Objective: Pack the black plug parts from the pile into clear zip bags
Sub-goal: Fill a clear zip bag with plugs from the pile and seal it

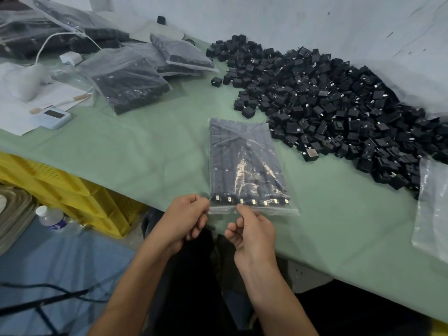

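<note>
A clear zip bag (244, 163) filled with rows of black plug parts lies flat on the green table (150, 151), its zip edge facing me at the table's front. My left hand (186, 219) pinches the left corner of that zip edge. My right hand (252, 229) pinches the zip strip near its middle. A big loose pile of black plug parts (339, 103) spreads across the right and far side of the table.
Several filled bags (128, 81) lie at the back left, beside a small white device (52, 117) and papers. Empty clear bags (431, 209) lie at the right edge. Yellow crates (72, 192) and a water bottle (52, 218) sit below the table on the left.
</note>
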